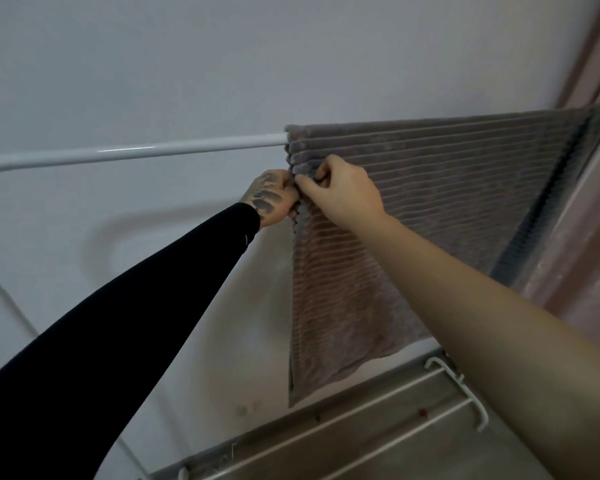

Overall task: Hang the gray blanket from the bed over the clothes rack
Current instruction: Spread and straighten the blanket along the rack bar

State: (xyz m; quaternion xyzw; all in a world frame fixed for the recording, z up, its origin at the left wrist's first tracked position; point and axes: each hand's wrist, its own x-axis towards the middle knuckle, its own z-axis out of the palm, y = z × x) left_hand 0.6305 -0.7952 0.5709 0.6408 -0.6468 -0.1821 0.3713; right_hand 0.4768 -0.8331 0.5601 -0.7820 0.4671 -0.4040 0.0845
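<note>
The gray ribbed plush blanket (430, 188) already drapes over the white metal tube clothes rack (153, 152), bunched toward its right end against a pink curtain (589, 57). The step looks like evening out the hang. The right hand (340, 192) and tattooed left hand (274, 199) each grip, clamped, the blanket's left edge; next, likely draw it leftward along the bar.

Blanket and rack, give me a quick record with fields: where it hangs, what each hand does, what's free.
blanket: gray, ribbed, draped over the rack's top bar, right part
bar: white, bare on the left
left hand: pinching the blanket's left edge
right hand: pinching the same edge, touching the left hand
curtain: pink, far right
</note>
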